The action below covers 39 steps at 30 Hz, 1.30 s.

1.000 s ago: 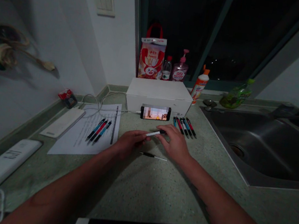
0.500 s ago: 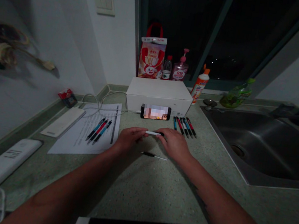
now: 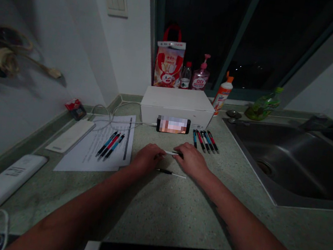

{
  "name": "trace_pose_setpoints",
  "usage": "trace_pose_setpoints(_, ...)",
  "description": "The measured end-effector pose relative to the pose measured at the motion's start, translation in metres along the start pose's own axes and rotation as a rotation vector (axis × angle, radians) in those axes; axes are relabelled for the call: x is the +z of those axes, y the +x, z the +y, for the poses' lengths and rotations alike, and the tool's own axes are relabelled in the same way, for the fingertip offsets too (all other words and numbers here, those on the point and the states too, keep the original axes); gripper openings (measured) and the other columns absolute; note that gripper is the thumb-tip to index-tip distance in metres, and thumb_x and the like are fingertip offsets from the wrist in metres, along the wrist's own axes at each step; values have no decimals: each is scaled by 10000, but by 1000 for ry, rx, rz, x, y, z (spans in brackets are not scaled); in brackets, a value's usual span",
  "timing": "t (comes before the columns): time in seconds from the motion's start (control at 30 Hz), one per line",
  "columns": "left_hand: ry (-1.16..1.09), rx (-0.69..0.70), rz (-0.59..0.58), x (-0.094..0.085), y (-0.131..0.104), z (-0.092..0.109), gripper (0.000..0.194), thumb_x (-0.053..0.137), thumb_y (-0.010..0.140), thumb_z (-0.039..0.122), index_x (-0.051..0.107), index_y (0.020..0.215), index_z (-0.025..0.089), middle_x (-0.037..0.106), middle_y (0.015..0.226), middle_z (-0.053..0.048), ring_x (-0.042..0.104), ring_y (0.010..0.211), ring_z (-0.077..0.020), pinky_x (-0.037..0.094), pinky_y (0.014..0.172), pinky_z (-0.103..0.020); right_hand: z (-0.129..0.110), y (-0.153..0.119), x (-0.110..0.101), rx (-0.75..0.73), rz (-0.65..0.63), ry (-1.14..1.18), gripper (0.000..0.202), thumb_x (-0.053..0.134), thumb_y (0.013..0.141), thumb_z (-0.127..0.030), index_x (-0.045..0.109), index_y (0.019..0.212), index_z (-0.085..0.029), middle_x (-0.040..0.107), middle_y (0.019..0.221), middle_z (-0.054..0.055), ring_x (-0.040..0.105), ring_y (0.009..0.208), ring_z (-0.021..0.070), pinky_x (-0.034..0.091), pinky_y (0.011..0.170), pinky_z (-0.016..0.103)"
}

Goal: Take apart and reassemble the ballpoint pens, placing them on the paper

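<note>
A white pen barrel (image 3: pixel 171 153) with a dark end is held level between my two hands. My left hand (image 3: pixel 149 156) pinches its left end, and my right hand (image 3: pixel 192 158) grips the dark right end. Just below them on the counter lies a thin pen part (image 3: pixel 165 171), black at the left with a white refill sticking out to the right. Several pens (image 3: pixel 206 141) in blue, red, white and black lie side by side beyond my right hand. To the left, three pens (image 3: pixel 110 146) rest on a printed sheet of paper (image 3: pixel 80 158).
A phone (image 3: pixel 173 125) leans against a white box (image 3: pixel 178 101), its cable (image 3: pixel 144 123) running left. The metal sink (image 3: pixel 301 162) is at the right. A white flat box (image 3: pixel 70 135) and a white power strip (image 3: pixel 4 182) lie at left. Bottles (image 3: pixel 200 78) stand behind.
Both hands have come slightly nearer to me with the pen barrel. My left hand has turned a little and its fingers are more curled. The loose pen part stays in place.
</note>
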<state>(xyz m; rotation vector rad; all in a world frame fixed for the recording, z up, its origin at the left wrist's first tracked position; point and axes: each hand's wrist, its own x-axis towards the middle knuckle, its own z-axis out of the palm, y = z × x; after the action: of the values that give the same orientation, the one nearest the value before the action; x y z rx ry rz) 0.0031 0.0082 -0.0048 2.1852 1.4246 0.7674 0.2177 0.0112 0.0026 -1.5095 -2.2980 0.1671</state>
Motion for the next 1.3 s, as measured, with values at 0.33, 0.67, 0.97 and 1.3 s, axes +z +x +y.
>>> trace_pose_setpoints(0.33,100,5,-13,-1,1,1,166,634,855,159,758,943,227,702,933,-64,611,922,-238,478,849,-371,0,2,-3,-20,-30,-8,119,674,932,-224,756,1015,-199,706,1009,95,651,1018,266,504,865,369)
trace_pose_setpoints(0.67,166,46,-40,6,6,5,115,641,893,183,753,892,211,697,917,-68,609,929,-235,465,847,-363,1,3,-1,-7,-19,-26,132,671,939,-239,751,1036,-200,709,1022,84,650,1028,252,488,878,344)
trace_pose_setpoints(0.97,136,151,-123,-11,-8,13,148,729,868,305,719,967,195,692,951,-53,628,931,-217,475,817,-329,5,0,-11,25,86,69,177,646,953,-254,728,1098,-193,702,1080,93,638,1066,252,472,932,359)
trace_pose_setpoints(1.3,217,154,-75,-11,-8,13,95,679,867,237,745,925,200,723,912,-75,645,873,-243,467,810,-374,-9,-4,-19,-157,-19,195,101,647,960,-269,723,928,-209,711,886,44,631,882,202,434,781,314)
